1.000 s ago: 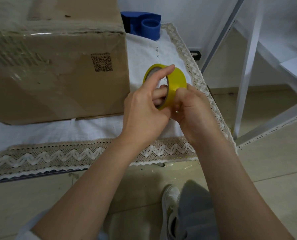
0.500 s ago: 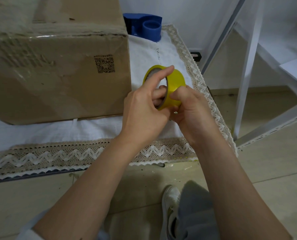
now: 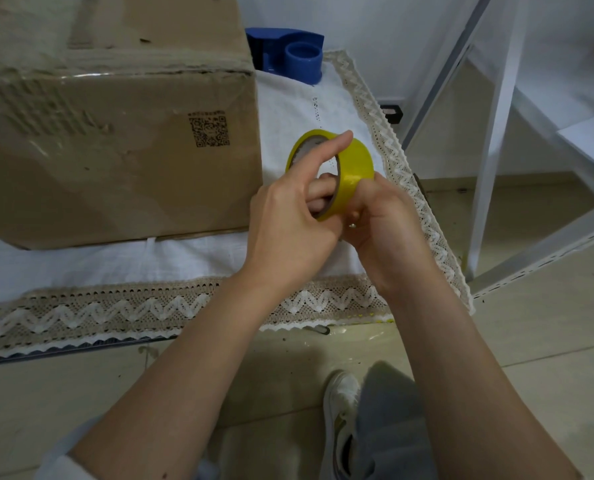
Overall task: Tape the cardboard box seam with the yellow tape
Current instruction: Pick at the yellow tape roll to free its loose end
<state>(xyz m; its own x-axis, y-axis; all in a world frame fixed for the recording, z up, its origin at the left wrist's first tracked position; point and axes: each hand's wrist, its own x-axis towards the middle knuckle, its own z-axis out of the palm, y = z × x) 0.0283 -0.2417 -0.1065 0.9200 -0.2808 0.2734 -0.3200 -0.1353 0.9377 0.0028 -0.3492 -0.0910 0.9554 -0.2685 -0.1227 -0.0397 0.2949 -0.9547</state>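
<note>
A large cardboard box (image 3: 115, 150) with a printed QR code stands on the table at the left, its top flaps closed. To the right of it I hold a roll of yellow tape (image 3: 354, 164) above the tablecloth. My left hand (image 3: 288, 230) grips the roll with fingers through its core and the index finger over its top edge. My right hand (image 3: 385, 226) presses its thumb against the roll's outer yellow face at the lower right. No loose tape end shows.
A white tablecloth with a lace border (image 3: 150, 306) covers the table. A blue tape dispenser (image 3: 288, 53) stands behind the box's right corner. White metal frame bars (image 3: 489, 161) rise at the right. Below the table edge are the tiled floor and my shoe (image 3: 340, 410).
The roll has turned slightly in my hands and my right thumb has slid along its outer face. The box has not moved.
</note>
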